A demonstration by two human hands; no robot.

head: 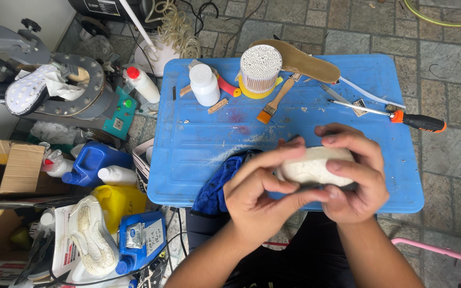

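Held above the near edge of the blue tabletop (188, 149), the white shoe sole (316, 166), seemingly light and flexible, is clamped at its ends by the left hand (257, 200) and right hand (356, 170)

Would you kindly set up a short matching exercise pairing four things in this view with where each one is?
Things:
1. white shoe
2. paintbrush
3. screwdriver
4. yellow jug

Places:
A. on the ground, left of the blue table
B. right side of the table
C. between the left hand and right hand
D. beside the tub of cotton swabs

Pairs: 1-C, 2-D, 3-B, 4-A
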